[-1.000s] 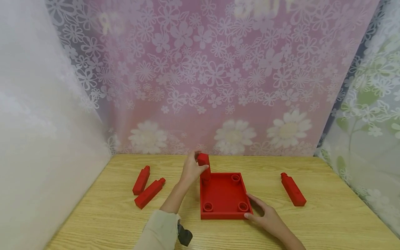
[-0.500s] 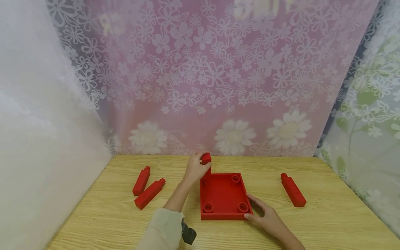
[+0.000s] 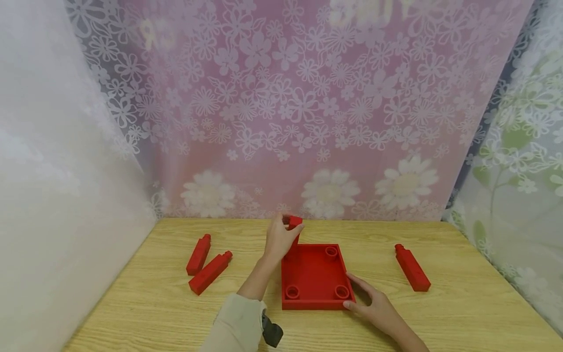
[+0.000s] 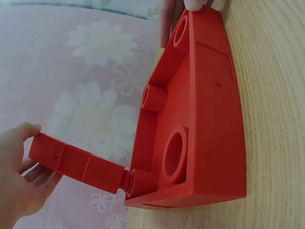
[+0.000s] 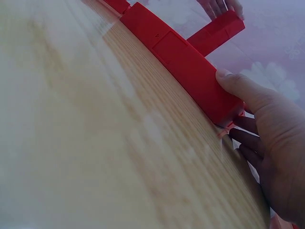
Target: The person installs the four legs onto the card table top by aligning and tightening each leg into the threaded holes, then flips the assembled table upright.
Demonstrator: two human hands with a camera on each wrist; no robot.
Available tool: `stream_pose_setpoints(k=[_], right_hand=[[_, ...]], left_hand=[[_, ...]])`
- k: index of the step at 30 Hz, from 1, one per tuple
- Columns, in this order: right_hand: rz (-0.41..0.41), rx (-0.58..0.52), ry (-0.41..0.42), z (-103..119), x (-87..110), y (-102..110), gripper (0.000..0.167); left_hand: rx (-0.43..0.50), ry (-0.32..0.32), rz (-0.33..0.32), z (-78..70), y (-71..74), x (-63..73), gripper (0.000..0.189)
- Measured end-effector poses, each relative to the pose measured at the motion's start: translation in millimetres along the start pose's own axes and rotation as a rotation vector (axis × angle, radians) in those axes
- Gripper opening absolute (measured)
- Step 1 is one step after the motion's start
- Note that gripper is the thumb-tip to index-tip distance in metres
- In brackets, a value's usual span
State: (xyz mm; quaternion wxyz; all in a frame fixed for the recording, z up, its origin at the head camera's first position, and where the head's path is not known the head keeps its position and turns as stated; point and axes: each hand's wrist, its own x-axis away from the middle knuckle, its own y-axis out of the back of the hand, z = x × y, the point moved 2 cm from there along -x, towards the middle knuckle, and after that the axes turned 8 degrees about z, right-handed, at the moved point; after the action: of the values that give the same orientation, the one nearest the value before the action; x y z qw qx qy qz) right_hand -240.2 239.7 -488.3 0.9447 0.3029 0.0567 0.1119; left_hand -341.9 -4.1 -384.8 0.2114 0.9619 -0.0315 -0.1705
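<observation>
My left hand [image 3: 278, 238] grips the upper end of a red square leg [image 4: 78, 162] marked 120. The leg's narrow tip is at the far-left round socket [image 4: 143, 182] of a shallow red square tray [image 3: 317, 304]. It tilts away from upright, and whether the tip sits fully inside cannot be told. At the tray's near-right corner my right hand [image 3: 377, 309] holds on, thumb against the front wall and fingers along the right side. The right wrist view shows that thumb pressed on the red wall, with the fingers partly hidden.
Two red legs [image 3: 199, 254] [image 3: 211, 273] lie close together on the wooden table [image 3: 145, 313], left of the tray. Another red leg [image 3: 412, 267] lies at the right. A floral curtain [image 3: 303, 107] hangs behind the table's far edge.
The left hand has shifted a little to the right, and the top of its leg has tipped rightward with it. The right hand and the tray stay in place.
</observation>
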Motion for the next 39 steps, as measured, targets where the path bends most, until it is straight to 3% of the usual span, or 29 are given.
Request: stream_pose_setpoints(k=[10,20,26,29,39], right_hand=[[0.003,0.000,0.006,1.6,-1.0,0.6,0.071],[0.000,-0.004,0.012,-1.1,-1.2,0.7,0.070],[0.005,-0.008,0.014,-0.5,-0.2,0.1,0.070],[0.004,-0.008,0.011,-0.2,-0.2,-0.1,0.070],[-0.003,0.007,0.014,-3.5,-0.6,-0.5,0.070]], left_hand=[[-0.138,-0.069,0.049,-2.6,0.7,-3.4,0.029],[-0.155,-0.042,0.041,-6.8,-3.5,0.2,0.033],[-0.041,0.004,0.031,2.0,-1.5,-0.7,0.043],[-0.006,-0.002,0.038,5.7,1.4,-1.2,0.041],[-0.134,-0.045,0.038,5.3,7.3,-0.8,0.031]])
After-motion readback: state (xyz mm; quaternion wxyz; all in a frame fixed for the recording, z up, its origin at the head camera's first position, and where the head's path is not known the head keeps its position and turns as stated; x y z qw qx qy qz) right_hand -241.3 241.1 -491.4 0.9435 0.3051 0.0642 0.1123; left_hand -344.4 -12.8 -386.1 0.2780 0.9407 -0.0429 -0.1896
